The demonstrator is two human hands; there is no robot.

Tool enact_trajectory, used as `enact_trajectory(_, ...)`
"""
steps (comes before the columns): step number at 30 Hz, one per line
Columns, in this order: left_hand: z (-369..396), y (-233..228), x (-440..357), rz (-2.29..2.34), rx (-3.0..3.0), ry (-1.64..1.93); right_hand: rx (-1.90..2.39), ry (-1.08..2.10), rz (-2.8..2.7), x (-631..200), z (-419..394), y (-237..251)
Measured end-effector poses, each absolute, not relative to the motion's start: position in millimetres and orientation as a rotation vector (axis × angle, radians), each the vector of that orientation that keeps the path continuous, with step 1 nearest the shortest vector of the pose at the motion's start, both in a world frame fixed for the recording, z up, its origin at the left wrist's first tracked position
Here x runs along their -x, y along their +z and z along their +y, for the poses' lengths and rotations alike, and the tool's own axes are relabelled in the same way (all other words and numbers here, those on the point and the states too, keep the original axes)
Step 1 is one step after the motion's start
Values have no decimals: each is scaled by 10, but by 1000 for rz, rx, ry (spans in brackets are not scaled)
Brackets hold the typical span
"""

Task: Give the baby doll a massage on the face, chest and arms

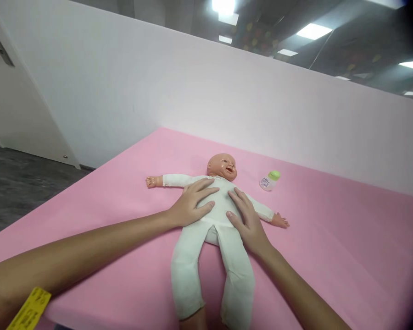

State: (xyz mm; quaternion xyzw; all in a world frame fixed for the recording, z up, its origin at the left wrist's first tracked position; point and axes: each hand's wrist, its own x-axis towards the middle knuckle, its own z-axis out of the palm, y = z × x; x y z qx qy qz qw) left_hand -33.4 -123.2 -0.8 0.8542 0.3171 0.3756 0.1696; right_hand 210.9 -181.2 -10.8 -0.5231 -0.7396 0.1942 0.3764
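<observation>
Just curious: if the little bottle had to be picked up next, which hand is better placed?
Probably the right hand. It lies flat on the doll on the side where the bottle lies; the left hand would have to cross over the doll.

The scene is lit evenly and brightly by ceiling panels (pixel 313 31) seen at the top, several of which are blown out to white. Soft, faint shadows are cast under the doll (pixel 213 215) and forearms on the pink pad (pixel 347 229). The wall (pixel 192 91) is rendered pale and slightly washed out. Straight edges are bowed by wide-angle distortion, and dark vignetting is seen at the right corners. Focus is mildly soft throughout.
</observation>
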Motion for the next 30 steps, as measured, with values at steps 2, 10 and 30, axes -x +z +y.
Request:
enact_trajectory(2,-1215,-30,338,879,-2416,1055,1335,527,-1912,-2134,-1811,-83)
enact_trajectory(10,-1222,8,359,798,-2429,997,1316,575,-1929,-2151,-1816,-36)
enact_trajectory(30,-1220,3,357,805,-2450,1005,1285,528,-1942,-2141,-1810,-57)
